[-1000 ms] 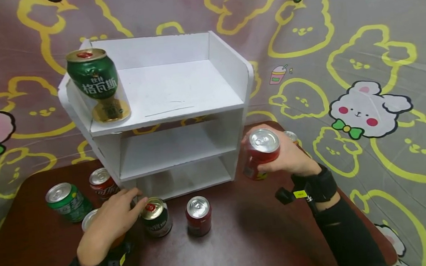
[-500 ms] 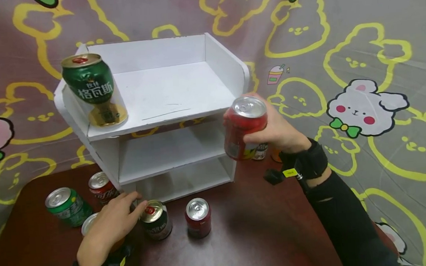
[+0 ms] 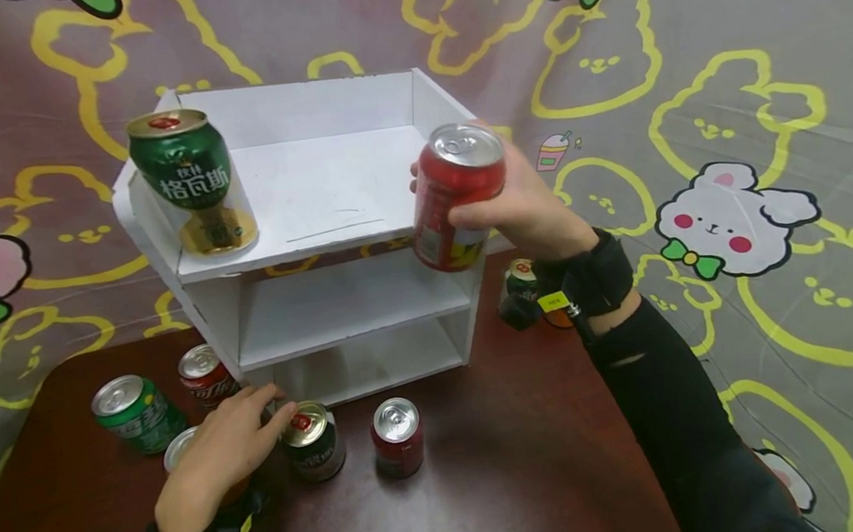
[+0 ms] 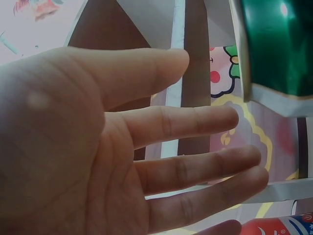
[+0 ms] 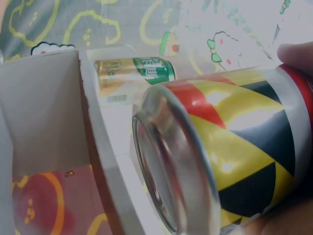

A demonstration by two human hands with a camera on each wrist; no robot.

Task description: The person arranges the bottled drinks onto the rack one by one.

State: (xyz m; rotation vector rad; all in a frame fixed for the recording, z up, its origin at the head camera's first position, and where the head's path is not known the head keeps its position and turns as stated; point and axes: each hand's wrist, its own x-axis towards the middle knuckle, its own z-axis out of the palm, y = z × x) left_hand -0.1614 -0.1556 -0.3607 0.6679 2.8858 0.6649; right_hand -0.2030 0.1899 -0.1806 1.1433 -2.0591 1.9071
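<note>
My right hand (image 3: pixel 535 207) grips a red soda can (image 3: pixel 457 201), thumb across its front, at the height of the white shelf's (image 3: pixel 338 194) top board, by its right end. The right wrist view shows the can's silver base and a yellow, black and red pattern on its lower side (image 5: pixel 254 142). Low at the left, my left hand (image 3: pixel 219 453) lies with loosely extended fingers beside a dark green can (image 3: pixel 313 454); in its wrist view the palm (image 4: pixel 112 142) holds nothing. A tall green-and-gold can (image 3: pixel 189 172) stands at the top board's left end.
On the brown table (image 3: pixel 488 478) are a dark red can (image 3: pixel 398 444), a green can (image 3: pixel 141 418), a red can (image 3: pixel 208 379) and a can (image 3: pixel 178 448) partly behind my left hand. Another can (image 3: pixel 521 279) stands right of the shelf, under my right wrist.
My right hand has lifted the red soda can up and leftward from beside the shelf's right side to its top board. The left hand has stayed in place.
</note>
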